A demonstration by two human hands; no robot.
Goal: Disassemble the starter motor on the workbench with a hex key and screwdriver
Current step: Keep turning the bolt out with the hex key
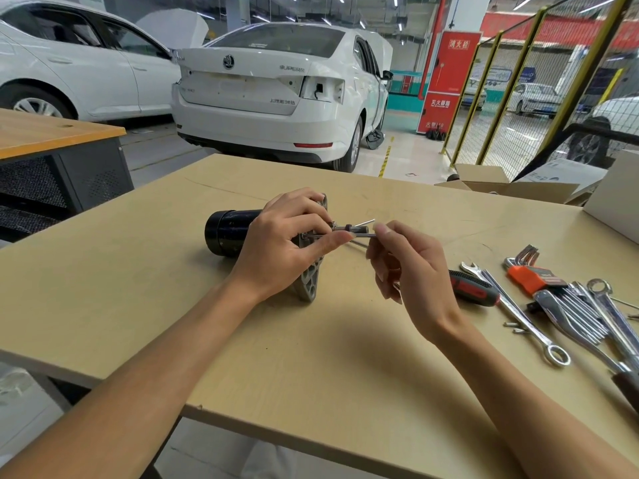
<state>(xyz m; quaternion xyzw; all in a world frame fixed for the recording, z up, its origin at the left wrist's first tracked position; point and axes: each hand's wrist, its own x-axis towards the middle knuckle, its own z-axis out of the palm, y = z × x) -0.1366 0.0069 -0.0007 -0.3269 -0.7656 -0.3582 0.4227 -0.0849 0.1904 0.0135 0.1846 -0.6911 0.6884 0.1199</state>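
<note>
Both forearms reach in from the near edge of the table (103,271), and the hands meet over the starter motor (228,233), which lies on its side near the middle with its black round body pointing left and its grey mounting plate (309,285) facing right.

Left hand (287,243) is closed over the plate end of the motor, fingers wrapped across the top and thumb pressed along a thin metal rod that sticks out to the right. Right hand (408,267) pinches the hex key (363,234) between thumb and forefinger, and the key runs level into the plate; whether its tip sits in a screw head I cannot tell, since the left fingers cover that spot. A second thin rod (366,223) angles up just above the key.

Work looks early to middle: the body and plate are still joined, so the housing has yet to be split. Two small loose pieces (514,326) lie by the wrenches and may be screws already taken out, though they are too small to be sure. The screwdriver (473,288) with its red and black handle rests on the table just behind the right hand, untouched. A spanner (511,305), a folding hex key set (529,274) and more wrenches (587,312) lie further right, well apart from the motor
</note>
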